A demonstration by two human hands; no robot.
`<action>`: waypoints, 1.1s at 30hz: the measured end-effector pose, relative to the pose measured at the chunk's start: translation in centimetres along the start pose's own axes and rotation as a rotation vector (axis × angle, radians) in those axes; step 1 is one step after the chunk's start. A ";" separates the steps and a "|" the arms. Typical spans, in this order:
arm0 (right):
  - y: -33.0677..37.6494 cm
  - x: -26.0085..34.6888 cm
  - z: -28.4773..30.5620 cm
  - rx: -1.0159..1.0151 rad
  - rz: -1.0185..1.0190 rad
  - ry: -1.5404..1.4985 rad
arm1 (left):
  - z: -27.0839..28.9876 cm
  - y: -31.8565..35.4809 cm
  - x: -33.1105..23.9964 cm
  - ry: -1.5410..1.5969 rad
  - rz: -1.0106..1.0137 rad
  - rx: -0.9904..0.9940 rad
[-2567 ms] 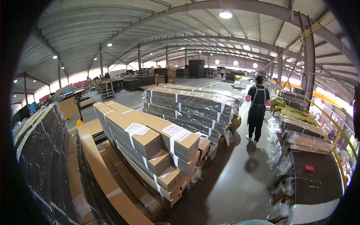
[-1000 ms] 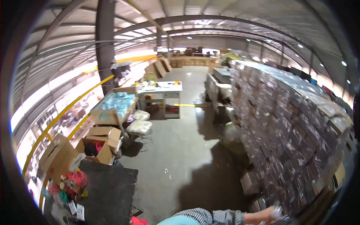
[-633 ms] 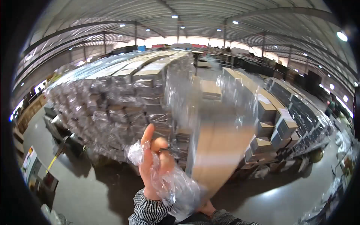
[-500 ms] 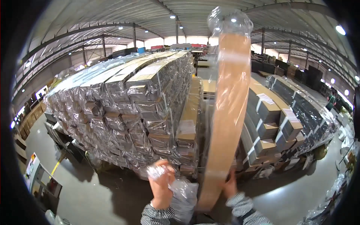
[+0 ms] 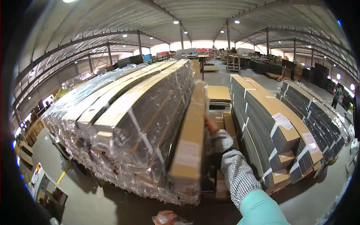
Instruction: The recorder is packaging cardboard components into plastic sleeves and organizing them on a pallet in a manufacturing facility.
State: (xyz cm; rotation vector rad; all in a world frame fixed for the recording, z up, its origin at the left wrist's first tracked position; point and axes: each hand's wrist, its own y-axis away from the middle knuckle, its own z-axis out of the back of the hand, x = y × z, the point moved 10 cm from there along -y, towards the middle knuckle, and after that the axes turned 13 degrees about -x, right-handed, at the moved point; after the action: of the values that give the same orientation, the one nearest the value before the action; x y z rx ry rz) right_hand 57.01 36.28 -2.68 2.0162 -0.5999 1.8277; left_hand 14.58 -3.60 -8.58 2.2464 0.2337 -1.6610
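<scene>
Wrapped stack: a long pallet load of flat cardboard boxes sheathed in clear, wrinkled stretch film; it fills the middle and left of the view, running from 6 o'clock toward 12 o'clock.
Film look: glossy, creased, bunched at the lower edge near the floor; brown box ends and a pale label show through at the near corner.
Right hand: the right hand reaches up from 5 o'clock and lies against the right side of the stack; its fingers are hidden behind the film edge, so I cannot tell if they are spread or closed.
Sleeve: checked cuff over a pale green sleeve.
Left hand: only a bit of the left hand shows at 6 o'clock, wrapped in crumpled film; finger state cannot be told.
Neighbouring stacks: unwrapped boxes with white labels at 3 o'clock.
Floor: grey concrete at 7 o'clock.
</scene>
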 end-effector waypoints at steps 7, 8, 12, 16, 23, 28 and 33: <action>15.0 -4.7 5.9 -0.088 0.566 0.145 | -6.2 -0.7 2.0 -0.218 -0.180 0.082; 17.8 -6.0 9.6 -0.178 0.549 0.412 | -7.2 -0.6 1.9 -0.253 -0.185 0.104; 23.9 -20.4 27.2 -0.453 0.475 1.171 | -9.4 -2.1 9.3 -0.047 0.128 0.143; 27.3 -23.7 24.4 -0.367 0.308 1.386 | -11.5 -0.5 7.3 0.111 0.147 0.164; 34.1 -20.4 29.7 -0.459 0.075 1.364 | -15.1 5.7 6.1 0.295 0.248 0.379; 50.4 -14.5 20.5 0.149 0.723 1.262 | -7.5 4.6 9.5 0.213 0.205 0.089; 61.3 -0.8 20.2 -0.041 0.968 0.794 | -11.2 16.1 3.7 -0.134 -0.265 0.483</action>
State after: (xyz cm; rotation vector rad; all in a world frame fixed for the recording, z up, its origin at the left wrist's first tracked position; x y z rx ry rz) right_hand 41.55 -26.24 -6.98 0.7748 -1.4376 2.8165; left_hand 30.99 -14.75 -6.47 2.5117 0.1068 -2.1943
